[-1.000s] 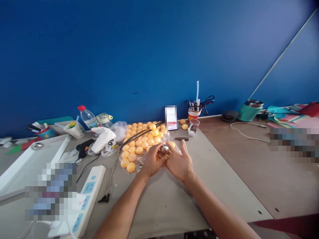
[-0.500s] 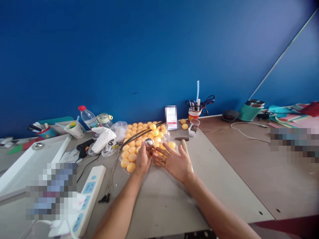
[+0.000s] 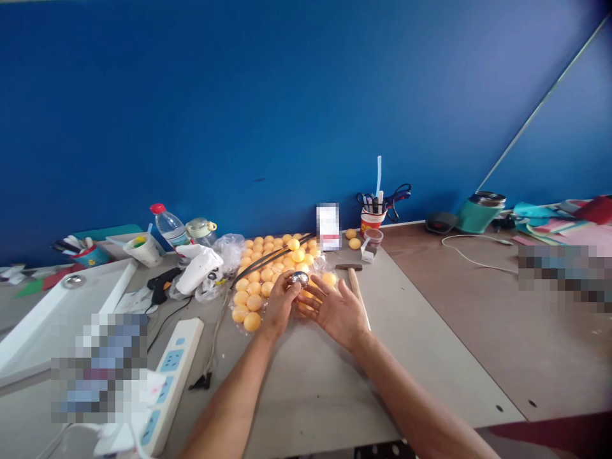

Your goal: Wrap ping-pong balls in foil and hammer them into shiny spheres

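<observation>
A shiny silver ball is held between the thumb and fingers of my left hand. Palm up, my right hand lies just to the right with its fingers spread. Its fingertips come close to the ball; whether they touch it I cannot tell. Behind and under both hands is a clear plastic bag of orange balls, several of them partly hidden by my fingers. A hammer with a wooden handle lies beyond my right hand, part of the handle hidden behind it.
A white power strip and a white tray stand on the left. A hot glue gun and a capped bottle are near the back. At the back right are a cup of pens and a green jar.
My left hand has turned and brought the silver ball slightly right and down, closer to my right fingers. The right hand has barely moved.
</observation>
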`<state>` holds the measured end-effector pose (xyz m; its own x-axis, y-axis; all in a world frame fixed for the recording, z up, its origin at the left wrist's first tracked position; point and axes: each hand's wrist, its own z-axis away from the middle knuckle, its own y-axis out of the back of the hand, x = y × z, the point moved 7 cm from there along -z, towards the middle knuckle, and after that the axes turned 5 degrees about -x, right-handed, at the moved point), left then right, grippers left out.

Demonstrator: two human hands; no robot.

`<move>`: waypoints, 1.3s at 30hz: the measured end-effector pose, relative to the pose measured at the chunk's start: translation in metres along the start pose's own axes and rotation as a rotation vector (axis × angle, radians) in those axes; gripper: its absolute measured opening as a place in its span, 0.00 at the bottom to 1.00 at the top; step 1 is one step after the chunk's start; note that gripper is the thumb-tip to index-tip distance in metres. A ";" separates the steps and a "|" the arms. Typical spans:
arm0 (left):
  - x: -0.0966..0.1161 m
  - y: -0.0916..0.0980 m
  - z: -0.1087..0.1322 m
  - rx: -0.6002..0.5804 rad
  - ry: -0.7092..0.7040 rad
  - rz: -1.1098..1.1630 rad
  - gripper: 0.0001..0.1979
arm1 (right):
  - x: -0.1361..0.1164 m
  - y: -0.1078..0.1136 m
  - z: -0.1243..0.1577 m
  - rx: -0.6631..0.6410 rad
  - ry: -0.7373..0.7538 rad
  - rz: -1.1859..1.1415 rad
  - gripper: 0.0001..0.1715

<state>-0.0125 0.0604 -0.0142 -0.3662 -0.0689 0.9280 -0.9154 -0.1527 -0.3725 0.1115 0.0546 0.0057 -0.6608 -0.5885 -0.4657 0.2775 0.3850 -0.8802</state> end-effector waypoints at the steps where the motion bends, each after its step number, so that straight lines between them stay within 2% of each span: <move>1: 0.003 -0.002 0.001 -0.028 -0.027 -0.039 0.20 | 0.000 0.002 0.000 0.014 0.002 -0.020 0.25; 4: 0.005 -0.007 0.004 -0.084 -0.025 -0.099 0.19 | 0.000 0.007 0.000 0.062 0.005 -0.086 0.26; 9: 0.004 -0.006 0.004 -0.091 -0.007 -0.048 0.16 | -0.001 0.006 0.001 0.124 0.012 -0.154 0.28; 15: 0.002 -0.002 -0.001 -0.068 -0.032 0.045 0.14 | -0.022 -0.007 0.007 0.097 0.066 -0.169 0.32; 17: 0.001 -0.003 -0.001 -0.067 -0.037 0.048 0.14 | -0.029 -0.004 0.007 0.121 0.114 -0.193 0.34; 19: 0.001 -0.003 -0.001 -0.067 -0.028 0.047 0.14 | -0.030 0.007 0.007 0.210 0.123 -0.210 0.30; 22: 0.000 -0.002 -0.001 -0.054 -0.009 0.048 0.14 | -0.024 0.019 0.008 0.316 0.062 -0.216 0.23; 24: 0.001 -0.001 -0.001 -0.049 -0.012 0.047 0.15 | -0.025 0.015 0.009 0.289 0.076 -0.226 0.23; 27: 0.001 -0.002 -0.002 -0.069 -0.025 0.046 0.14 | -0.032 0.000 0.010 0.182 0.121 -0.240 0.32; 28: 0.001 -0.002 -0.002 -0.076 -0.024 0.046 0.14 | -0.033 -0.001 0.011 0.184 0.118 -0.243 0.33; 31: -0.001 -0.002 -0.002 -0.067 -0.012 0.043 0.15 | -0.027 0.009 0.011 0.317 0.057 -0.253 0.28; 33: -0.002 0.000 -0.003 -0.051 -0.011 0.039 0.15 | -0.023 0.015 0.010 0.355 0.008 -0.257 0.23; 36: -0.001 0.000 -0.003 -0.055 -0.018 0.029 0.14 | -0.026 0.013 0.009 0.290 0.040 -0.249 0.20; 39: -0.001 -0.001 -0.003 -0.071 -0.029 0.029 0.14 | -0.035 0.006 0.009 0.190 0.114 -0.198 0.24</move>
<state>-0.0116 0.0637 -0.0148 -0.3886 -0.1005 0.9159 -0.9144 -0.0799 -0.3968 0.1425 0.0709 0.0160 -0.7861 -0.5512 -0.2796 0.2541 0.1242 -0.9592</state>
